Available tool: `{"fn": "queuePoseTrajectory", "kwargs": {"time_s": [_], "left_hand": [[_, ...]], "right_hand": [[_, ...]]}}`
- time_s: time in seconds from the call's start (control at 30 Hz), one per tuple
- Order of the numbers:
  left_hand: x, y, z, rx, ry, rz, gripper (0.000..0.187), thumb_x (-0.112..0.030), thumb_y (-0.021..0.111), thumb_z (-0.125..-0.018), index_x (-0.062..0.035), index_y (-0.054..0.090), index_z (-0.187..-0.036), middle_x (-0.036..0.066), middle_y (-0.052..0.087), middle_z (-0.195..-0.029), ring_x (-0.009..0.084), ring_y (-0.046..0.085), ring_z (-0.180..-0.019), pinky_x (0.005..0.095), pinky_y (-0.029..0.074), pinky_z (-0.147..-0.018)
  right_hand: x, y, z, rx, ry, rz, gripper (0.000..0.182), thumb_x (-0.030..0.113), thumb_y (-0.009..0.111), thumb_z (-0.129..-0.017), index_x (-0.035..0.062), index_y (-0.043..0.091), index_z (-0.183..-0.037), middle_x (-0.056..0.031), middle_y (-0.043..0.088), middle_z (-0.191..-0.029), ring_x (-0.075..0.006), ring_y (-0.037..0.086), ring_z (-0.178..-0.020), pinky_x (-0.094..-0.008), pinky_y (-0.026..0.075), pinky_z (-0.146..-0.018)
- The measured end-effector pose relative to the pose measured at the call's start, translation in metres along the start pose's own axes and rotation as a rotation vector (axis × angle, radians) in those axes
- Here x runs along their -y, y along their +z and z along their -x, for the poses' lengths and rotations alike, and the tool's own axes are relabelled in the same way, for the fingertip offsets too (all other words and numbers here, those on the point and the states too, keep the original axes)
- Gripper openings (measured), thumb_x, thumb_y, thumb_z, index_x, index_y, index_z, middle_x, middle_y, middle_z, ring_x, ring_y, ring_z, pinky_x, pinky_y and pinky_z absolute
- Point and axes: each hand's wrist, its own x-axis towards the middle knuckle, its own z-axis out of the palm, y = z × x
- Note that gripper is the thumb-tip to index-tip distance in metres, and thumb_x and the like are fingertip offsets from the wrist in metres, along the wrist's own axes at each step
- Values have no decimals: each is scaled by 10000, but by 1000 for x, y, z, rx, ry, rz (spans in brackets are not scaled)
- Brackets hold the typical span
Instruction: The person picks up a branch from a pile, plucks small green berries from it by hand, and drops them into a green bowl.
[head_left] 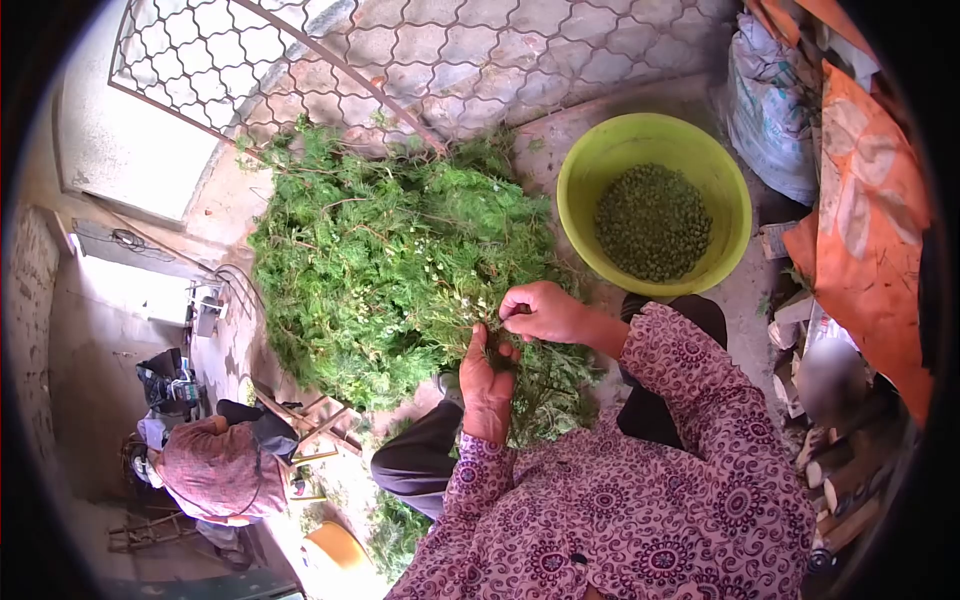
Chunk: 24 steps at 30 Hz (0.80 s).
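A large heap of green, feathery conifer branches [400, 250] with small pale green cones lies on the floor before me. At its near right edge, my left hand [487, 390] is closed around a leafy sprig [470, 322], thumb pointing up. My right hand [548, 312] is in a pinch at the sprig, just above the left fingertips; what lies between its finger and thumb is too small to make out. Right of the heap stands a round yellow-green tub [735, 255], its bottom covered with many small green cones [655, 222].
Behind the heap is a metal lattice grille [420, 50]. A stuffed white sack [770, 110], an orange tarp [870, 240] and stacked firewood [850, 480] line the right side. At lower left, another person [220, 465] sits near an orange-yellow container [338, 548].
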Motion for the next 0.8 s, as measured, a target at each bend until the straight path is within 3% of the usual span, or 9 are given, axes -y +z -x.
{"fn": "queuePoseTrajectory", "kwargs": {"time_s": [0.07,0.13,0.2,0.23,0.3,0.5,0.67,0.8], "left_hand": [[1,-6,-1,83,-6,-12,149,-255,520,-864,-107,529,-847,9,520,-707,133,425,-551,292,364,-545],[2,-3,1,61,-5,-29,153,-265,507,-865,-114,529,-854,14,534,-728,129,422,-555,282,355,-544],[2,-2,3,40,-2,-48,159,-276,495,-867,-121,529,-860,19,548,-749,125,419,-558,273,345,-542],[2,-1,4,30,-5,-45,164,-279,501,-863,-118,533,-865,16,547,-747,120,415,-553,263,347,-535],[1,0,4,21,-10,-46,170,-282,507,-859,-115,536,-871,13,546,-745,114,411,-549,253,350,-529],[4,-6,0,63,-30,-46,195,-296,524,-849,-111,550,-903,9,563,-825,110,436,-564,237,358,-523],[8,8,5,-40,-49,-9,189,-280,505,-862,-111,557,-930,8,565,-845,112,477,-635,244,411,-576],[10,-6,-4,44,-67,7,190,-270,485,-873,-107,549,-946,15,565,-857,121,494,-677,253,425,-608]], "right_hand": [[-9,5,-3,-169,-380,334,179,128,628,-670,7,568,-788,-86,592,-666,-142,576,-580,-269,442,-504],[-6,9,0,-140,-327,342,227,150,648,-644,12,559,-800,-113,589,-671,-181,587,-587,-292,447,-522],[-6,13,1,-217,-516,604,228,112,663,-645,13,534,-804,-92,554,-642,-178,558,-583,-299,434,-532],[-3,14,1,-217,-518,602,228,112,663,-645,13,534,-804,-92,554,-642,-178,558,-583,-299,434,-532],[3,15,5,-147,-293,404,224,143,649,-620,35,515,-763,-115,540,-642,-270,557,-589,-352,431,-521],[-7,14,5,-200,-524,599,208,128,653,-631,46,518,-766,-97,511,-644,-272,525,-593,-368,410,-525],[-9,16,6,-183,-510,636,185,143,627,-642,41,509,-742,-129,528,-644,-312,542,-596,-400,418,-519],[-14,18,3,-182,-388,713,167,155,591,-656,25,503,-716,-163,541,-645,-350,541,-573,-420,426,-518]]}}
